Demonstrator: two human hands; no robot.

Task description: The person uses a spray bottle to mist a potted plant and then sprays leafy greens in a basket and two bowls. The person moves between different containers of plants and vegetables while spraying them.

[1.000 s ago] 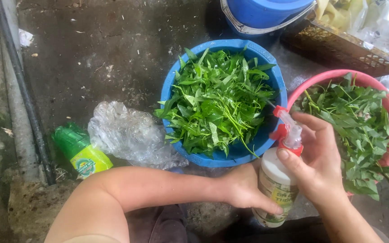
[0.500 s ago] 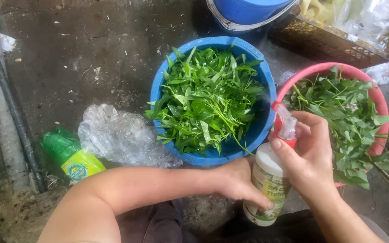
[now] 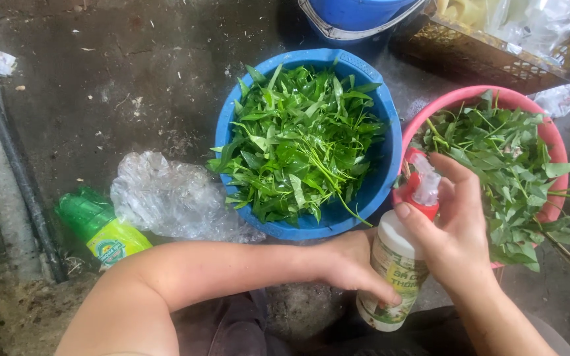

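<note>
The wet, dark concrete floor point(image 3: 133, 79) carries everything. Just beyond the hands sits a blue basin point(image 3: 371, 191) of green leaves, with a pink basin point(image 3: 489, 97) of leafy stems beside the right hand. Left of the left forearm lie a crumpled clear plastic bag point(image 3: 173, 198) and a green bottle point(image 3: 100, 227) on its side. Farther off stand a blue bucket point(image 3: 357, 14) and a brown crate point(image 3: 489, 59).

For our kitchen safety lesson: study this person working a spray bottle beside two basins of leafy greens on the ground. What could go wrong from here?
1. The spray bottle is tilted, with the right hand on its red pump head; spray could miss the blue basin and wet the floor.
2. The left hand steadies only the bottle's lower body; it might slip.
3. The pink basin brims with greens; the right wrist may knock leaves out.
</note>
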